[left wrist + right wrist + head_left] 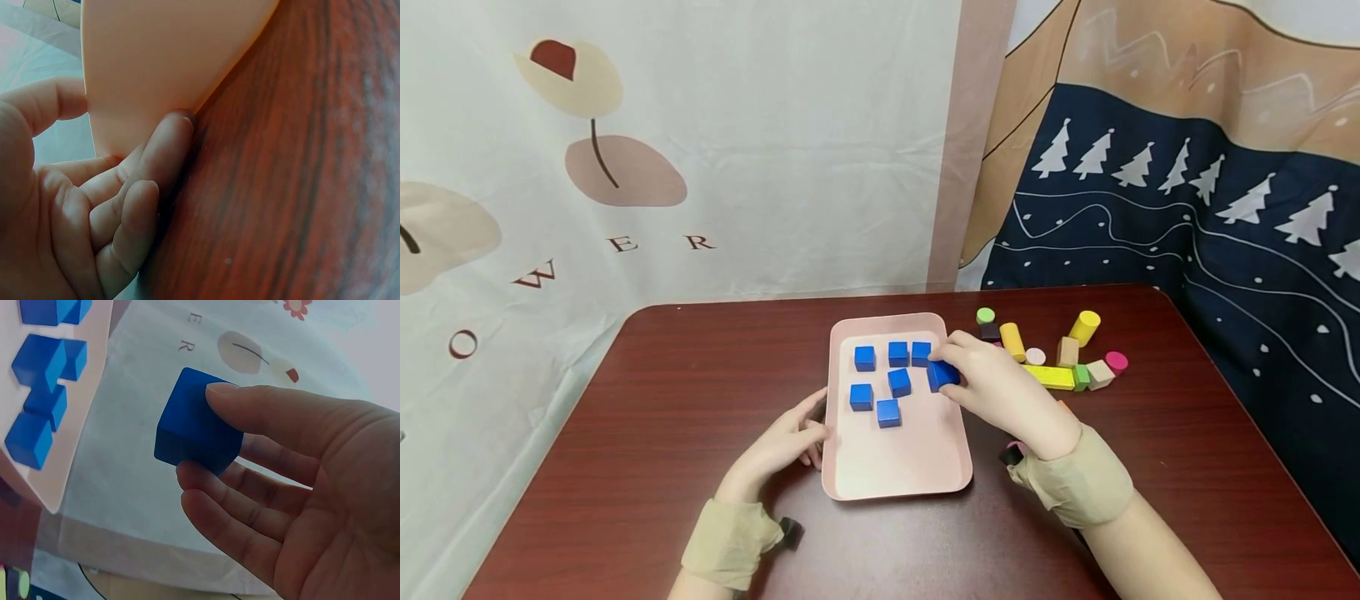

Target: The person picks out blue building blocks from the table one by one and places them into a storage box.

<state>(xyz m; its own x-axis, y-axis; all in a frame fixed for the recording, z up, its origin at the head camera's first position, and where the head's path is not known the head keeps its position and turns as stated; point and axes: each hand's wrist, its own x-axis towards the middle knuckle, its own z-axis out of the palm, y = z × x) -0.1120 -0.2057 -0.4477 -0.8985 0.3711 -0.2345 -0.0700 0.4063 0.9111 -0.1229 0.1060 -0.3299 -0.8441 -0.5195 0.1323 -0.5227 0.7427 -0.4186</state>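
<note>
My right hand (1000, 387) pinches a blue cube (197, 422) between thumb and fingertips, above the right rim of a pink tray (917, 467). In the right wrist view the cube is apart from the tray. Several other blue cubes (888, 413) sit spread over the tray's far half and middle. At the tray's left side, my left hand (782, 437) grips the edge. The left wrist view shows its curled fingers (165, 147) against the tray's outer wall, while one digit's tip is hidden behind the rim.
Right of the tray lies a loose group of blocks: a yellow bar (1049, 377), a yellow cylinder (1084, 328), a green block (1081, 377), a wooden block (1067, 352) and a pink round piece (1116, 362). The brown table (647, 433) meets hanging cloths at the back.
</note>
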